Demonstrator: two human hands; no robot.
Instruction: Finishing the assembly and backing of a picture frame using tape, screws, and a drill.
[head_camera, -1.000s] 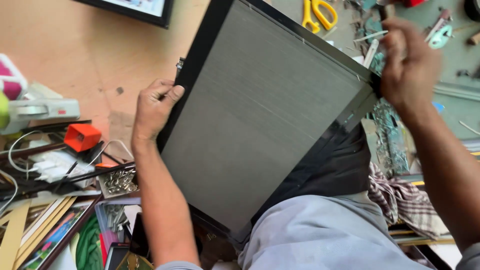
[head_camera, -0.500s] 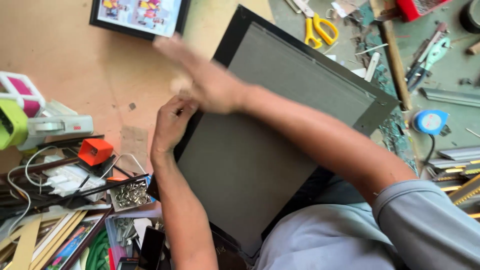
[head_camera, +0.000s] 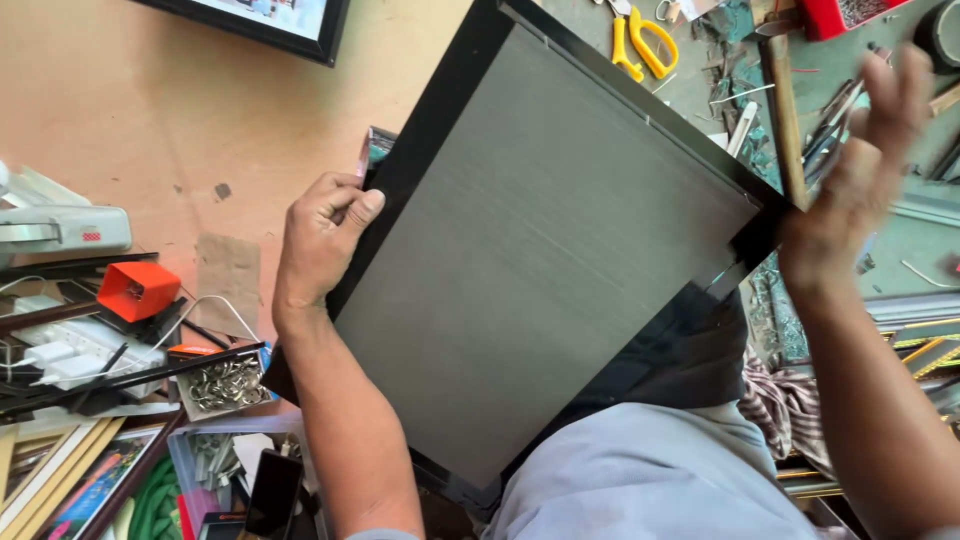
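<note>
Seen from a head-worn camera looking down, a person held a large black picture frame (head_camera: 470, 120) face down across the lap, its grey backing board (head_camera: 540, 260) turned upward and filling the middle of the view. The left hand (head_camera: 322, 235) gripped the frame's left edge, fingers curled shut around the black moulding with the thumb pressed on top. The right hand (head_camera: 850, 180) was at the frame's right corner, its heel near or against that corner while the fingers were spread wide and lifted, blurred, holding nothing.

The backing board sat flush inside the frame, so the fitting of the board looked done. No fasteners could be made out along its edges, so whether it had been fixed in place could not be told.

Beyond the frame, on the green desk (head_camera: 900, 250), lay yellow-handled scissors (head_camera: 642, 40), a hammer with a wooden handle (head_camera: 782, 110) and scattered scraps. To the left sat an orange block (head_camera: 138, 290), a small tray of metal clips (head_camera: 222, 385), white cables (head_camera: 50, 355) and another framed picture (head_camera: 270, 20) at the top edge.
</note>
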